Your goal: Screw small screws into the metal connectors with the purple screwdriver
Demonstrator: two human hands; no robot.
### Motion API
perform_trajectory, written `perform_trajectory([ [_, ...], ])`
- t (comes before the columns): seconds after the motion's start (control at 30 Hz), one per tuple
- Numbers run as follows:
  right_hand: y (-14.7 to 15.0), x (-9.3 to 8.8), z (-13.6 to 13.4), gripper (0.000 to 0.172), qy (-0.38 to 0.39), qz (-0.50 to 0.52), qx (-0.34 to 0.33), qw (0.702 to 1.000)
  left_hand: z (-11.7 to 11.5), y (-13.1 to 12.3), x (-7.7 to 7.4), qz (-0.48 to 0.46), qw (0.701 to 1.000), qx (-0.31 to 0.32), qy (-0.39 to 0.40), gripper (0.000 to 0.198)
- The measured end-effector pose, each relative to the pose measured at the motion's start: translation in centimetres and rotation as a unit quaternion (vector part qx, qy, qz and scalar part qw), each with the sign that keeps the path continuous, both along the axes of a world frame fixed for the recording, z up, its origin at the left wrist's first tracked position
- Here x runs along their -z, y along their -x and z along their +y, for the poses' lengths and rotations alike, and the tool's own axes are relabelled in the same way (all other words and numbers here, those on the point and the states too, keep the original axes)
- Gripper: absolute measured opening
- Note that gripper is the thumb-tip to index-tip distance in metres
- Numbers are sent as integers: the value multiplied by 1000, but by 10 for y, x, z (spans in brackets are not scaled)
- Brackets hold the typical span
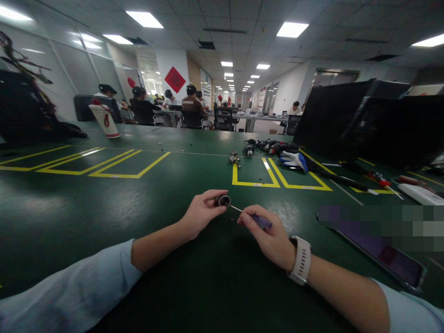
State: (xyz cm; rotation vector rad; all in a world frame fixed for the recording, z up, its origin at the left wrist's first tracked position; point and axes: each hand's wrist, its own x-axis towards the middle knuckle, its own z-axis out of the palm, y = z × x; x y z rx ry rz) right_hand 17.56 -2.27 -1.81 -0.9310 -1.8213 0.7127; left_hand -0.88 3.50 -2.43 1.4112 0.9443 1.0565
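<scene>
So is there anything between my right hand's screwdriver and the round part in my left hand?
Nothing visible blocks it: the screwdriver in the right hand points at the open end of the round part held by the left hand. A tiny ring lies on the table, off that line.

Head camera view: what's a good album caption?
Over a green table, the left hand holds a small hollow part while the right hand points a purple-handled tool at it.
</scene>
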Motion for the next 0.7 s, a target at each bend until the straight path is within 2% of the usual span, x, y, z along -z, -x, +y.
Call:
perform_trajectory([
  [0.13,2,0,0,16,-25,-48,11,998,-1,-1,-1,10,1000,-10,-11,41],
  [0.27,2,0,0,15,-36,-89,-6,995,-2,-1,-1,26,999,-17,-14,37],
  [0.7,4,-3,-2,14,-45,-120,-34,991,-5,-3,-1,15,999,-50,-4,28],
])
